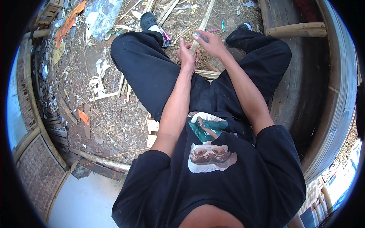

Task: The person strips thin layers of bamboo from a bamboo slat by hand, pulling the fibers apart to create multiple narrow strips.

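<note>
Between my legs, my left hand (pixel 186 55) is wrapped around the near end of a long pale bamboo strip (pixel 207 17), which runs up and away past the top of the view. My right hand (pixel 214 45) is closed on a short grey blade (pixel 201 37), held flat against the strip or just over it. Its handle, if there is one, is hidden in my palm. Fine straw-like shavings (pixel 178 32) lie on the ground beyond my hands. Below them, a pale wooden piece (pixel 207 74) lies across between my thighs.
More pale strips (pixel 167 11) lie near my left sandal (pixel 147 21). Clear plastic sheeting (pixel 100 17), an orange scrap (pixel 70 22) and white ribbon-like strips (pixel 99 76) litter the dirt at left. A bamboo rail (pixel 298 29) and dark planks (pixel 300 76) stand close on the right.
</note>
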### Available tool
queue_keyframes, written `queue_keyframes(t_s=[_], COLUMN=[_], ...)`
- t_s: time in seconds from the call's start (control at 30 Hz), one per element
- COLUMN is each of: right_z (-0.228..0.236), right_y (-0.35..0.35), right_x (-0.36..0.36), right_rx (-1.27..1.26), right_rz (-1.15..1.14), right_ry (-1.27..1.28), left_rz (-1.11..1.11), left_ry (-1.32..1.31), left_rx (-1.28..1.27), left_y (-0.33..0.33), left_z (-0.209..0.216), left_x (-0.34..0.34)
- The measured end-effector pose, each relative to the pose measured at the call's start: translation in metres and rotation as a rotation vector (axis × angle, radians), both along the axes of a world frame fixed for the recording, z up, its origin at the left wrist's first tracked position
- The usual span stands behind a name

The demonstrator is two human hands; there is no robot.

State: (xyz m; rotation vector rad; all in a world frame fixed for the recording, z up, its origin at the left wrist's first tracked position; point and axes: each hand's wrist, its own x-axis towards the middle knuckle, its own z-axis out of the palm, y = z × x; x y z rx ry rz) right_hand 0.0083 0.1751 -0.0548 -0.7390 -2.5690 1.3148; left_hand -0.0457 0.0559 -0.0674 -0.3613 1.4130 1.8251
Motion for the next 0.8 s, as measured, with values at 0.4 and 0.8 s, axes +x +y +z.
queue_keyframes(t_s=[0.4,0.8], right_z=[-0.015,-0.013], right_y=[-0.007,-0.015], right_x=[-0.007,-0.002], right_rx=[0.091,0.126], right_rz=[-0.204,-0.194], right_ry=[0.115,0.174], left_rz=[-0.015,-0.013], left_ry=[0.036,0.063], left_rx=[-0.038,-0.151], left_y=[0.007,0.008], left_z=[0.013,0.011], left_x=[0.005,0.010])
